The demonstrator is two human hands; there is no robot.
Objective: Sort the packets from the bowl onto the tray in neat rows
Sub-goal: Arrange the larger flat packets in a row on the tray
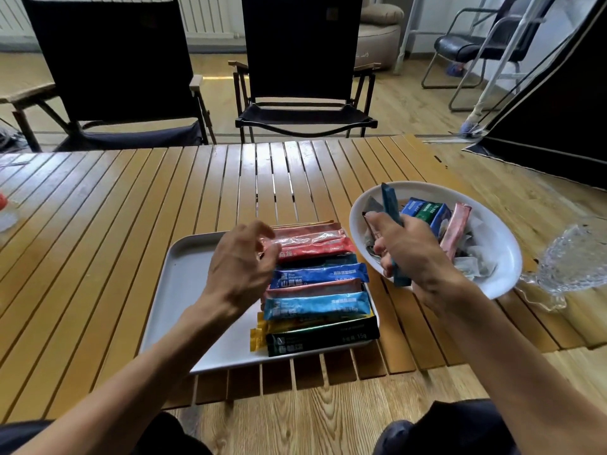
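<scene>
Gripping a teal packet (391,201) in the curled fingers of the right hand (414,254), right over the near-left rim of the bowl (492,205), held on end with the long axis nearly upright. Hovering with the left hand (239,267) above the tray (184,277) on the desk (131,198), fingers loosely spread and holding nothing, close by the red end of the row of packets (318,277), all laid left to right. Probably calls for a quarter turn to lie crosswise like the rest, then a short carry leftward, with the tray just beside the bowl and the right hand nearer.
</scene>
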